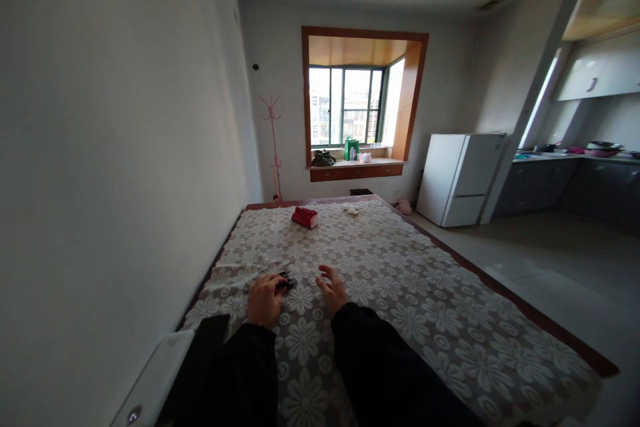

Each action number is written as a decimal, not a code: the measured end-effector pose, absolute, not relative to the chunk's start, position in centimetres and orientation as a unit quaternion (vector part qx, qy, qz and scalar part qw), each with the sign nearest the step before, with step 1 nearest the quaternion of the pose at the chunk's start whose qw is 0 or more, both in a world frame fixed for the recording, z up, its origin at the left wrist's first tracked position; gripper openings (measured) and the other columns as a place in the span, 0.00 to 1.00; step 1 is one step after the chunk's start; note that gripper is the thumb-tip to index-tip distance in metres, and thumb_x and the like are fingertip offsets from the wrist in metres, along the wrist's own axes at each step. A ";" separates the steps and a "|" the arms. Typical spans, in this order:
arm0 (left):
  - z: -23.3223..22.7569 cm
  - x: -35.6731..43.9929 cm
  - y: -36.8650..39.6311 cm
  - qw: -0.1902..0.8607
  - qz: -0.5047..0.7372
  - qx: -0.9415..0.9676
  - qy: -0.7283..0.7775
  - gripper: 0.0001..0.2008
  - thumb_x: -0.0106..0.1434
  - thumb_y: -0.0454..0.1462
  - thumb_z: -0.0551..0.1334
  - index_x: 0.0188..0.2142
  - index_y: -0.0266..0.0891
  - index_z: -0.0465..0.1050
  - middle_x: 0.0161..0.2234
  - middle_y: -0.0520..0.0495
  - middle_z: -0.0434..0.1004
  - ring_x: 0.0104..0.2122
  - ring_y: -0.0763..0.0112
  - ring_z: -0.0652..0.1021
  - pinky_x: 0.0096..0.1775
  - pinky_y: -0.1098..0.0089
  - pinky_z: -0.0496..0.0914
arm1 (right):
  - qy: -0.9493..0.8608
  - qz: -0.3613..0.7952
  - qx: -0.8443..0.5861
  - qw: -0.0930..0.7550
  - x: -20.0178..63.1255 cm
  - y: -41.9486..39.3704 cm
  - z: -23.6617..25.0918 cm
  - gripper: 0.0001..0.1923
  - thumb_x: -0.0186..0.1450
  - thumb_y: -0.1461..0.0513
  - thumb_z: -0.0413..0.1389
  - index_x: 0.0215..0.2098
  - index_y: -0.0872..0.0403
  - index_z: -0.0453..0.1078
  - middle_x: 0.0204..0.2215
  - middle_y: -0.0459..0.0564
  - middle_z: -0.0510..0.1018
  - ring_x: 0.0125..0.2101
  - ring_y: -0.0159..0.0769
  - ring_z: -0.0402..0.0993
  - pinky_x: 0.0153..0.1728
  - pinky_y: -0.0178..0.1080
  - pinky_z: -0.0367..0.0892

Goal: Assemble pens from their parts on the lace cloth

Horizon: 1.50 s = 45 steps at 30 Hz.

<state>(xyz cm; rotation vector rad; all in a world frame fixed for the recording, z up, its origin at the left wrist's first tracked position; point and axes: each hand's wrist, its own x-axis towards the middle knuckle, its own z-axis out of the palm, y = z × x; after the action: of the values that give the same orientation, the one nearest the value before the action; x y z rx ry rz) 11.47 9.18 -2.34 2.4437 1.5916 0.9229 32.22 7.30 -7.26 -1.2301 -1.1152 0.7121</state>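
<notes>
Where the flowered cloth (400, 293) covers the surface, a small bundle of dark, thin objects (284, 281) is gripped at the fingertips of the left hand (264, 299), which is curled down onto the cloth. What the objects are cannot be told; they look like pens or clips. Their long axis is pointed to the right, toward the right hand (330, 288), by which nothing is held: it is kept open with the fingers loosely spread, just beside the bundle's free ends but apart from them. The bundle thus lies to the left of the right hand, between the two hands. A red packet (305, 217) is seen well apart, farther up the surface.
</notes>
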 end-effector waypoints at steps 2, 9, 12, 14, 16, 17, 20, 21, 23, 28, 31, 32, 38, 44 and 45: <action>-1.9 11.4 9.0 0.030 0.323 0.794 0.514 0.11 0.60 0.36 0.58 0.40 0.46 0.76 0.42 0.46 0.77 0.44 0.58 0.72 0.48 0.60 0.63 | -0.493 0.297 -0.538 0.616 32.3 7.2 -7.1 0.19 0.56 0.54 0.56 0.44 0.51 0.67 0.47 0.55 0.71 0.46 0.43 0.69 0.41 0.43 0.68; -1.0 13.0 7.6 0.132 0.477 0.757 0.426 0.10 0.63 0.41 0.56 0.41 0.42 0.72 0.38 0.46 0.78 0.37 0.65 0.76 0.42 0.65 0.69 | -0.628 0.197 -0.504 0.559 31.5 5.6 -5.2 0.13 0.61 0.58 0.53 0.43 0.51 0.70 0.39 0.51 0.75 0.39 0.39 0.72 0.38 0.40 0.69; -1.4 14.5 6.9 0.284 0.510 0.724 0.367 0.10 0.62 0.42 0.58 0.41 0.41 0.68 0.39 0.47 0.79 0.36 0.68 0.78 0.41 0.68 0.71 | -0.683 0.104 -0.493 0.529 31.2 4.8 -4.5 0.18 0.61 0.59 0.56 0.50 0.49 0.67 0.45 0.52 0.74 0.47 0.41 0.68 0.48 0.43 0.64; -1.8 15.2 6.6 0.365 0.493 0.712 0.342 0.11 0.61 0.44 0.59 0.40 0.41 0.67 0.38 0.47 0.79 0.36 0.68 0.79 0.39 0.69 0.72 | -0.709 0.065 -0.500 0.493 31.5 4.6 -4.3 0.15 0.63 0.59 0.55 0.48 0.49 0.68 0.43 0.51 0.75 0.46 0.40 0.69 0.49 0.43 0.62; -2.3 15.4 6.7 0.396 0.464 0.712 0.346 0.12 0.59 0.45 0.61 0.37 0.40 0.68 0.37 0.46 0.79 0.37 0.67 0.79 0.36 0.69 0.72 | -0.735 0.060 -0.509 0.444 32.3 4.7 -4.4 0.11 0.65 0.59 0.53 0.46 0.50 0.69 0.37 0.49 0.77 0.39 0.37 0.72 0.45 0.40 0.64; -2.5 15.4 6.9 0.394 0.448 0.720 0.356 0.12 0.58 0.46 0.61 0.36 0.39 0.69 0.37 0.46 0.79 0.37 0.66 0.79 0.36 0.70 0.72 | -0.748 0.064 -0.513 0.417 32.8 4.8 -4.5 0.13 0.65 0.60 0.52 0.48 0.50 0.68 0.35 0.48 0.77 0.37 0.35 0.73 0.42 0.38 0.65; -2.9 15.1 7.4 0.337 0.383 0.766 0.391 0.12 0.58 0.46 0.61 0.35 0.39 0.73 0.35 0.46 0.79 0.35 0.67 0.77 0.34 0.71 0.69 | -0.768 0.046 -0.540 0.341 34.6 5.0 -4.7 0.11 0.65 0.59 0.53 0.45 0.51 0.69 0.33 0.48 0.77 0.34 0.35 0.72 0.37 0.35 0.64; -3.0 14.9 7.5 0.313 0.358 0.785 0.397 0.12 0.58 0.45 0.61 0.35 0.40 0.74 0.34 0.47 0.78 0.33 0.68 0.77 0.34 0.71 0.68 | -0.780 0.035 -0.543 0.309 35.1 4.9 -4.8 0.08 0.65 0.58 0.53 0.40 0.51 0.70 0.33 0.48 0.77 0.34 0.35 0.72 0.37 0.35 0.63; -3.1 14.8 7.5 0.269 0.313 0.818 0.400 0.12 0.59 0.44 0.61 0.37 0.40 0.75 0.33 0.47 0.78 0.31 0.69 0.75 0.34 0.71 0.67 | -0.795 0.028 -0.549 0.258 35.7 4.8 -5.0 0.08 0.66 0.58 0.52 0.36 0.51 0.71 0.33 0.48 0.77 0.33 0.35 0.72 0.34 0.34 0.62; -2.8 14.8 6.9 0.189 0.245 0.860 0.406 0.10 0.64 0.42 0.55 0.34 0.41 0.74 0.37 0.47 0.76 0.38 0.68 0.74 0.39 0.71 0.63 | -0.803 0.017 -0.570 0.175 35.6 4.5 -5.5 0.12 0.69 0.57 0.47 0.36 0.51 0.71 0.31 0.47 0.78 0.30 0.33 0.73 0.30 0.33 0.58; -2.6 14.9 6.7 0.163 0.205 0.874 0.410 0.12 0.65 0.41 0.52 0.32 0.41 0.72 0.34 0.47 0.75 0.38 0.68 0.73 0.37 0.72 0.60 | -0.810 -0.004 -0.568 0.148 35.3 4.5 -5.5 0.11 0.69 0.58 0.48 0.35 0.51 0.70 0.30 0.48 0.79 0.30 0.33 0.73 0.29 0.33 0.57; -2.6 14.9 6.7 0.158 0.196 0.876 0.412 0.13 0.66 0.41 0.52 0.31 0.41 0.71 0.33 0.48 0.74 0.37 0.68 0.72 0.36 0.72 0.59 | -0.813 -0.011 -0.563 0.146 35.2 4.4 -5.4 0.10 0.69 0.58 0.49 0.35 0.51 0.70 0.30 0.47 0.79 0.31 0.33 0.73 0.29 0.33 0.57; -3.2 15.0 7.2 0.175 0.191 0.862 0.436 0.19 0.67 0.43 0.48 0.24 0.39 0.69 0.27 0.49 0.72 0.31 0.70 0.71 0.31 0.72 0.55 | -0.828 -0.049 -0.538 0.151 35.0 4.2 -5.1 0.10 0.69 0.59 0.48 0.34 0.52 0.69 0.31 0.48 0.78 0.33 0.33 0.73 0.34 0.33 0.58; -3.3 14.9 7.5 0.241 0.198 0.845 0.435 0.28 0.68 0.47 0.43 0.22 0.39 0.72 0.23 0.48 0.73 0.27 0.70 0.71 0.31 0.71 0.58 | -0.832 -0.059 -0.528 0.160 34.9 4.3 -5.2 0.12 0.70 0.58 0.47 0.34 0.53 0.69 0.30 0.49 0.78 0.34 0.34 0.72 0.36 0.34 0.59; -3.2 14.9 7.4 0.245 0.217 0.844 0.425 0.25 0.67 0.48 0.45 0.26 0.39 0.74 0.26 0.47 0.74 0.30 0.69 0.72 0.33 0.71 0.59 | -0.828 -0.056 -0.534 0.165 35.0 4.3 -5.2 0.12 0.70 0.58 0.47 0.34 0.53 0.69 0.30 0.48 0.78 0.34 0.34 0.72 0.36 0.34 0.60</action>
<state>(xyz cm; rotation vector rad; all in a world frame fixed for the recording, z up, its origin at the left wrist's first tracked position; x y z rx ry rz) 14.87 7.42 -3.24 2.3039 1.1591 0.5911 34.98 4.34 -5.22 -1.5206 -2.3586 -0.1595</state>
